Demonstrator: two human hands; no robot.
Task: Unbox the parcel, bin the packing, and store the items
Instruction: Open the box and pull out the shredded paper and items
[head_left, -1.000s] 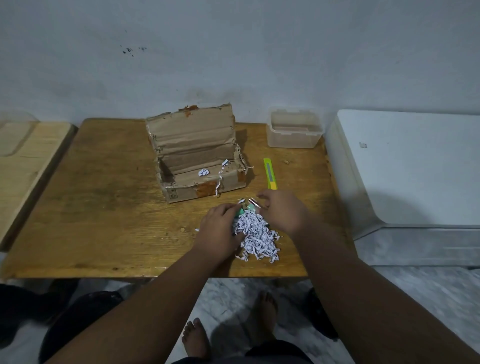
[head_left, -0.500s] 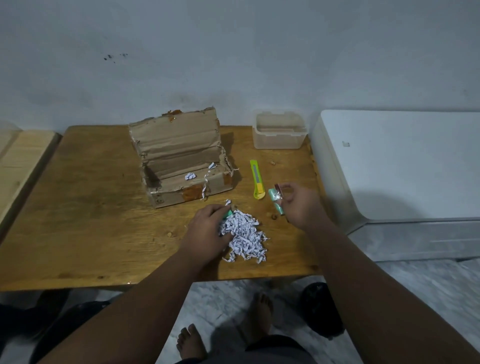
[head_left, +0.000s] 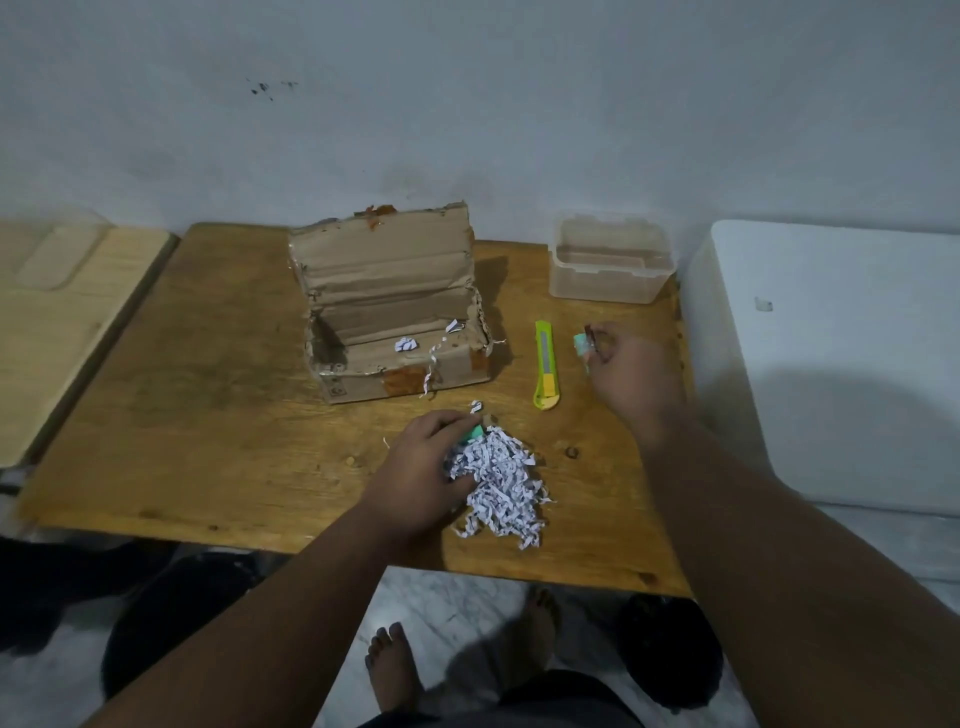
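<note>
An open cardboard parcel box (head_left: 395, 332) stands at the back middle of the wooden table (head_left: 208, 415), a few paper shreds left inside. A heap of white shredded paper (head_left: 501, 480) lies near the front edge. My left hand (head_left: 423, 467) rests on the heap's left side, fingers curled over a small green item (head_left: 474, 432). My right hand (head_left: 631, 371) is out to the right of the box, pinching a small green-and-white item (head_left: 583, 347) just above the table. A clear plastic container (head_left: 610, 260) sits open at the back right.
A yellow-green utility knife (head_left: 545, 366) lies between the box and my right hand. A white cabinet (head_left: 831, 353) adjoins the table on the right, a lighter wooden surface (head_left: 57, 312) on the left. Dark bags (head_left: 171, 623) and my bare feet are below the table's front edge.
My right hand left the shredded heap with a small green item and moved right and back, toward the clear container. My left hand stayed on the heap.
</note>
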